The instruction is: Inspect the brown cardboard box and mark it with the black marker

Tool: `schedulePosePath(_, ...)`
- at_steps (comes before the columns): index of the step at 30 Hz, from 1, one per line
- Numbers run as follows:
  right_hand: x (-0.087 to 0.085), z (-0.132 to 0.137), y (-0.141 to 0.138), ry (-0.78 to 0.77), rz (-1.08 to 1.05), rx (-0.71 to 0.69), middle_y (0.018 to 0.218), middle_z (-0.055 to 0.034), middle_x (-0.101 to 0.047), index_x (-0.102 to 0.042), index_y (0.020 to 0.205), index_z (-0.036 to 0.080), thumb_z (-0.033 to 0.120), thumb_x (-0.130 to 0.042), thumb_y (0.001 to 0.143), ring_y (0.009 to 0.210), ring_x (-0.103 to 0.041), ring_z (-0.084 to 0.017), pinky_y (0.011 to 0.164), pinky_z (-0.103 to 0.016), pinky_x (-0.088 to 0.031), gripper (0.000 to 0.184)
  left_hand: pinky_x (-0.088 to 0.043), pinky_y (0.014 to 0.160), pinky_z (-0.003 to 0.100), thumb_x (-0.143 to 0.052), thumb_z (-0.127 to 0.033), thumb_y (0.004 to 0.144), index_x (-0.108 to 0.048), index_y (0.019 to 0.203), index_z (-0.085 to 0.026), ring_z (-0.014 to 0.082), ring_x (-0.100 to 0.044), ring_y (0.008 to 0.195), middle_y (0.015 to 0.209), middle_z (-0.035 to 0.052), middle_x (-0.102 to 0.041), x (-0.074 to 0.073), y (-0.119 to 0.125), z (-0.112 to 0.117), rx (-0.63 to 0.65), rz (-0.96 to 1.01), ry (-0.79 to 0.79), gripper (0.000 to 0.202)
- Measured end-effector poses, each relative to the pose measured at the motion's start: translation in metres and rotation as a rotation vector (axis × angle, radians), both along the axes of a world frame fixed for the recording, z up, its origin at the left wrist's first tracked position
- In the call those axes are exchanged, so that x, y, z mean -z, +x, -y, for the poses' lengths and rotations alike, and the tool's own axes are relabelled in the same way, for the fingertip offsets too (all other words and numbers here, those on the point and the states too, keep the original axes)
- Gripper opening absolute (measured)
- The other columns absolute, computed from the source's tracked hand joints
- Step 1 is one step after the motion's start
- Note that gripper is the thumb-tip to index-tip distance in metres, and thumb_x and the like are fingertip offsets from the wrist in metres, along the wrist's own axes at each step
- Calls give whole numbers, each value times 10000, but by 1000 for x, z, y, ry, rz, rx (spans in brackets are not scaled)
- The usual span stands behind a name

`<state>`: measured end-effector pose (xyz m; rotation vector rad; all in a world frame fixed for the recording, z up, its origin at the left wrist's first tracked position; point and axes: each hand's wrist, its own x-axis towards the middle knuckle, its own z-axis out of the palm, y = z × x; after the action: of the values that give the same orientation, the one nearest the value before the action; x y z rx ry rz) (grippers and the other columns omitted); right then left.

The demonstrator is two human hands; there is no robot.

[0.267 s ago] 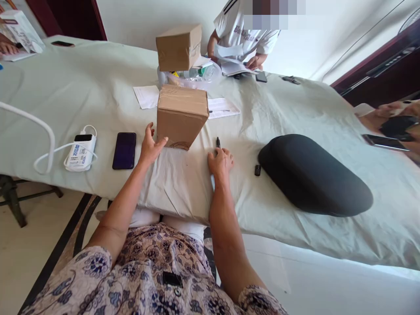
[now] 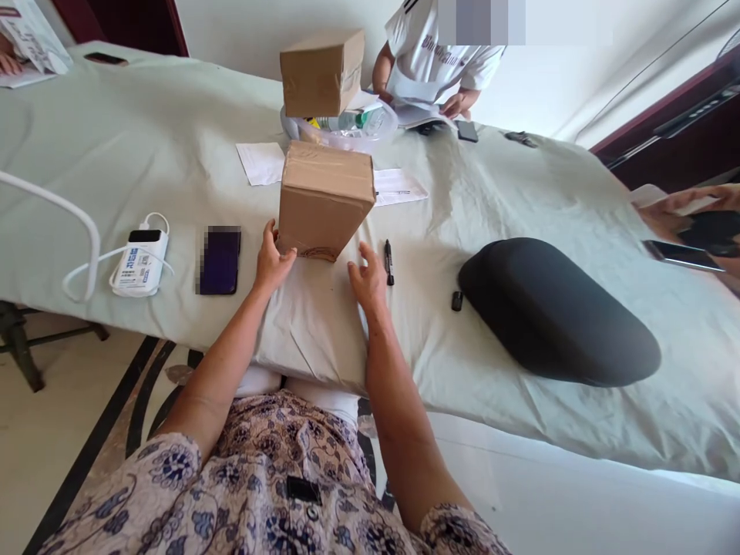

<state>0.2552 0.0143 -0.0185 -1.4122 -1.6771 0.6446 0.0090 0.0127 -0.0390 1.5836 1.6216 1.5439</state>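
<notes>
A brown cardboard box [image 2: 327,200] stands on the cloth-covered table in front of me. At its near left corner is my left hand [image 2: 274,258], open, fingers apart and thumb by the box's lower edge; whether it touches cannot be made out. My right hand [image 2: 368,279] is open and holds nothing, just short of the box's near right corner. Right beside that hand lies a black marker pen [image 2: 389,263], uncapped. Its small black cap [image 2: 456,301] rests farther right, near a black rounded case [image 2: 560,308].
Left of me lie a phone [image 2: 220,262] and a white power bank [image 2: 140,264] with cable. Behind the box are papers [image 2: 260,163] and a plastic basin [image 2: 370,139] of bottles, another carton [image 2: 321,77] above it. A person [image 2: 436,73] handles papers opposite; another person's hands show far right.
My right hand has let go of the marker pen and moved left toward the box, its fingers opening. The left hand stays by the box.
</notes>
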Motion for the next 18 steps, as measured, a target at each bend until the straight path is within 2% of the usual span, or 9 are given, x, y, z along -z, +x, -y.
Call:
schedulePosePath(3, 0, 8, -17, -46, -30, -157, 1380, -151, -663, -467, 1486, 220, 356, -574, 875, 1236, -650, -279, 1092, -485, -533, 635, -488, 1179, 493, -796, -490, 838, -372, 1527, -201, 326, -607, 1362, 1463, 189, -606, -8, 2, 8, 15, 41, -87, 859)
schedulePosePath(5, -3, 14, -23, -28, -56, -206, 1281, -131, -706, -486, 1451, 232, 427, -592, 886, 1138, -687, -265, 1030, -454, -559, 607, -458, 1208, 491, -774, -544, 842, -381, 1522, -183, 334, -566, 1410, 1502, 202, -572, -14, 5, 14, 17, 34, -74, 865)
schedulePosePath(8, -10, 21, -26, 7, -93, -172, 1022, -98, -750, -553, 1256, 219, 574, -612, 875, 949, -705, -253, 922, -429, -574, 523, -393, 1258, 490, -713, -673, 853, -259, 1597, -175, 343, -444, 1520, 1620, 223, -434, -19, 9, 22, -1, 20, -6, 1005)
schedulePosePath(11, -16, 26, -29, -26, -116, -150, 822, -38, -724, -530, 1070, 236, 653, -662, 825, 794, -682, -232, 830, -403, -557, 501, -338, 1279, 531, -690, -789, 811, -167, 1635, -197, 380, -354, 1568, 1685, 234, -313, -22, 12, 29, -55, -33, 56, 1141)
schedulePosePath(15, -22, 32, -34, -79, -152, -164, 791, -11, -727, -477, 963, 258, 679, -703, 804, 734, -673, -198, 751, -344, -520, 504, -338, 1257, 575, -685, -840, 776, -163, 1633, -183, 410, -393, 1528, 1629, 265, -368, -27, 14, 34, -122, -129, 113, 1200)
schedulePosePath(18, -24, 35, -36, -84, -212, -181, 714, 7, -702, -449, 928, 261, 759, -649, 829, 650, -650, -179, 694, -323, -498, 546, -342, 1264, 545, -682, -859, 763, -167, 1626, -144, 402, -381, 1535, 1610, 287, -374, -30, 16, 36, -77, -197, 169, 1233)
